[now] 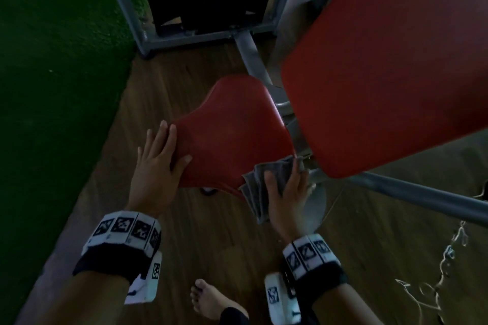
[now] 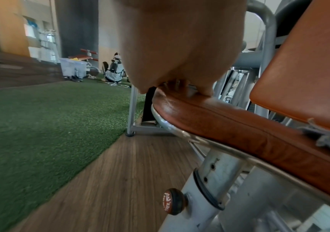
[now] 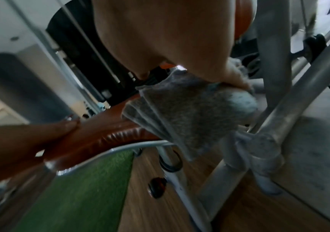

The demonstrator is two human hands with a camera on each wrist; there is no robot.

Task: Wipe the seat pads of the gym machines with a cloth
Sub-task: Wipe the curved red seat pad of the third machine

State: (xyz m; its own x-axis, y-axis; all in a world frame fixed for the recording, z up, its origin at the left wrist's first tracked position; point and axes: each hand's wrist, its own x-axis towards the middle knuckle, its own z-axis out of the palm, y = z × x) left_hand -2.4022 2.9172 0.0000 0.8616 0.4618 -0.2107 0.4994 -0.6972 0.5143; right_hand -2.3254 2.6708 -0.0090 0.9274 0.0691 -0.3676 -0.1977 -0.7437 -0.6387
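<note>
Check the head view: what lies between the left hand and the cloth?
Only bare red seat pad. The left hand rests on its left edge; the right hand holds the grey cloth at its right corner.

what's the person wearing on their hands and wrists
Both hands are bare, with no gloves or rings visible. The left hand and the right hand each have a wristband of white tiles printed with black square tracking markers, backed by a black strap. A white camera unit with another marker hangs under each wrist. The forearms are bare, with no sleeves in view.
</note>
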